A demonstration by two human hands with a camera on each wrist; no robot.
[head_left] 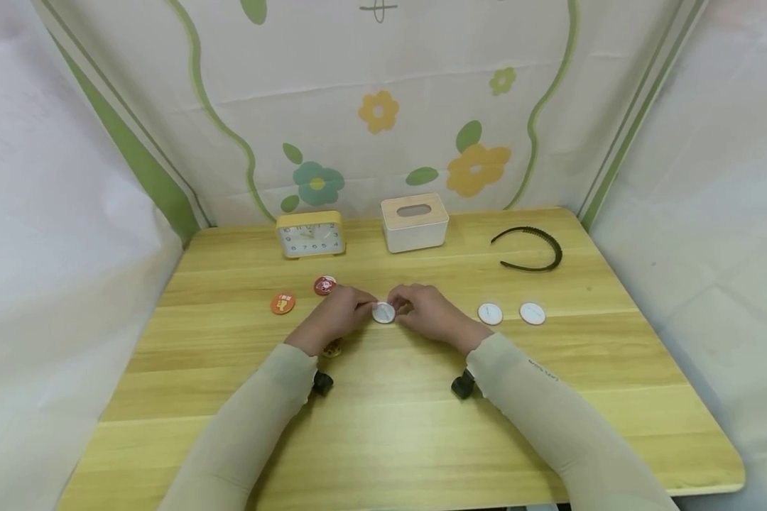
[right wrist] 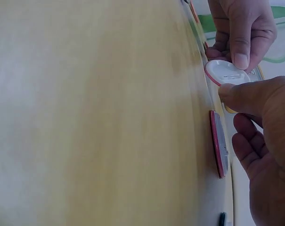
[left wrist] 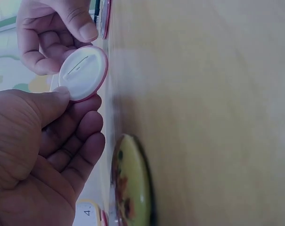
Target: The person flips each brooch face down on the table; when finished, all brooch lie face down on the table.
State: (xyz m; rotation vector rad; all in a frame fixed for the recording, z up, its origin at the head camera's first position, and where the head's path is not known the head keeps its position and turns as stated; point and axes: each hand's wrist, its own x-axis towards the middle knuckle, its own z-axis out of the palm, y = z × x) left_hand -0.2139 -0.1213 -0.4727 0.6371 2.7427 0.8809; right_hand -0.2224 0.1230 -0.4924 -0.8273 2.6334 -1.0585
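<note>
A round pin badge (head_left: 383,312) is held between the two hands over the middle of the table, its white back and pin facing up and a red rim showing in the wrist views. The left hand (head_left: 340,312) pinches one edge, thumb on the white back (left wrist: 82,75) and fingers beneath. From the opposite side the right hand (head_left: 431,312) holds the badge's other edge, its thumb (right wrist: 234,94) at the rim and its other fingers curled. A yellow patterned badge (left wrist: 133,183) lies under the left wrist, partly hidden in the head view.
Orange (head_left: 283,304) and red (head_left: 324,285) badges lie left; two white-backed badges (head_left: 490,314) (head_left: 532,313) lie right. Behind stand a yellow alarm clock (head_left: 311,235) and a tissue box (head_left: 415,223). A dark headband (head_left: 552,248) lies at the back right.
</note>
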